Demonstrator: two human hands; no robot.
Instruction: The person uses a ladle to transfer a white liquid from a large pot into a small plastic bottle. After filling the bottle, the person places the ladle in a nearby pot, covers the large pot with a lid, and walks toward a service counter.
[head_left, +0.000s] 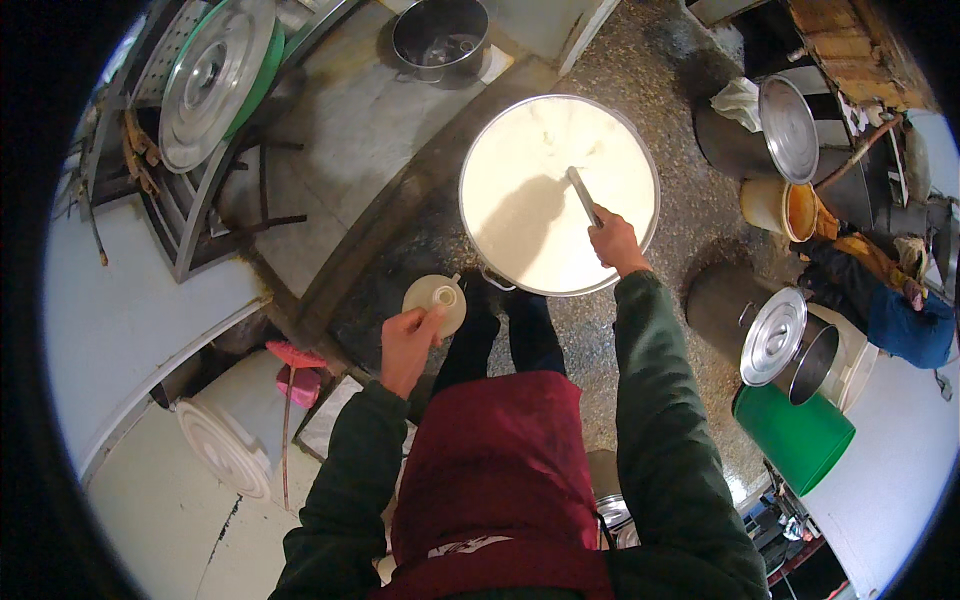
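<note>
Apron [497, 470]: dark red, below both hands
Left hand [407, 345]: grip closed on a small cream jug [435, 301], beside the pot
Right hand [615, 243]: grip closed round a metal ladle handle [583, 195]
Pot [559, 193]: big, full of white liquid, under the right grip, on the floor

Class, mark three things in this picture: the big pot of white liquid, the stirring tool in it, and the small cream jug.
Big pot [470, 160]: head view, on its metal rim at the left.
Stirring tool [580, 192]: head view, on the bare handle above the liquid.
Small cream jug [425, 295]: head view, on its rounded top.
</note>
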